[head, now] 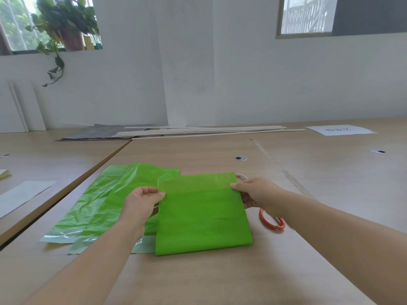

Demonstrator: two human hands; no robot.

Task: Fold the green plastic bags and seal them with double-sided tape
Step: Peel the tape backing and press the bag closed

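- Pale wooden tables [198, 282] run back to a white wall, where a trailing potted plant [66, 20] sits in a window.
- At the centre of the near table lies a bright green plastic bag folded into a rectangle [202, 216], its top flap turned down.
- A person's left hand [141, 203] pinches the bag's left edge at the flap; the right hand [257, 192] pinches the right edge at the same height.
- Partly beneath the folded bag, to its left, overlapping unfolded green plastic bags [99, 205] lie flat.
- A red ring of tape [272, 223] rests just right of the bag, half hidden by the right forearm.
- A pale tape roll [241, 177] peeks out behind the bag's far right corner.
- Long thin wooden strips [209, 132] and a white printed sheet [340, 130] lie at the far edge.
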